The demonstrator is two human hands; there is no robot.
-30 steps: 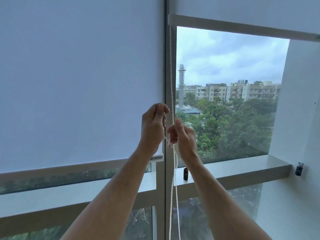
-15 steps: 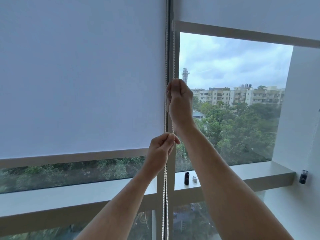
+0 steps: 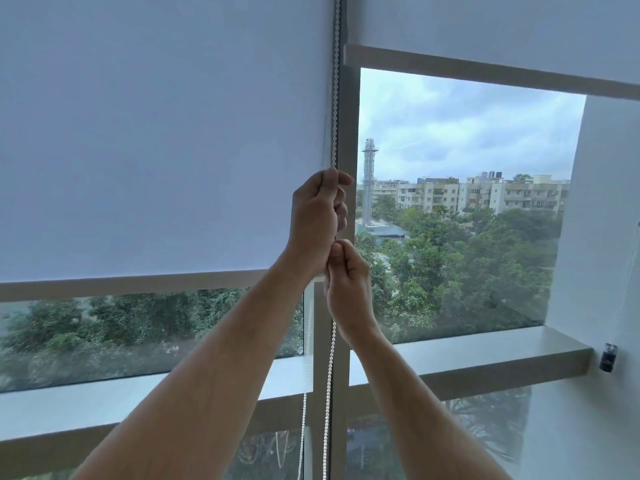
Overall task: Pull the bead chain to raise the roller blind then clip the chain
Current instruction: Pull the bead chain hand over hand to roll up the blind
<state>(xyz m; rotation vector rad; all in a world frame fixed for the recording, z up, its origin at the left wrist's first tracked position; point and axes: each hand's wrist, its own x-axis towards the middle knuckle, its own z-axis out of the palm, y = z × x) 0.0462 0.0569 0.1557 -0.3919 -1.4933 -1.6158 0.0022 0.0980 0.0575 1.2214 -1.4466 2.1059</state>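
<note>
A white bead chain [image 3: 334, 98] hangs down along the grey window post between two panes. My left hand [image 3: 317, 216] is shut on the chain at about mid-height. Just below it, my right hand [image 3: 348, 285] is shut on the same chain. Below my hands the chain [image 3: 329, 393] drops in two strands out of the bottom of the view. The left roller blind [image 3: 156, 133] covers most of the left pane, and its bottom bar [image 3: 138, 287] sits a little above the sill. A second blind [image 3: 485, 29] on the right is rolled up high.
A grey window sill [image 3: 467, 355] runs across both panes. A small black chain clip [image 3: 607, 356] is fixed to the white side wall [image 3: 595, 271] at sill height, with another thin chain hanging above it. Trees and apartment blocks lie outside.
The left blind's bottom bar has gone up, showing more glass. My hands swapped places on the chain: the left went up, the right came down under it.
</note>
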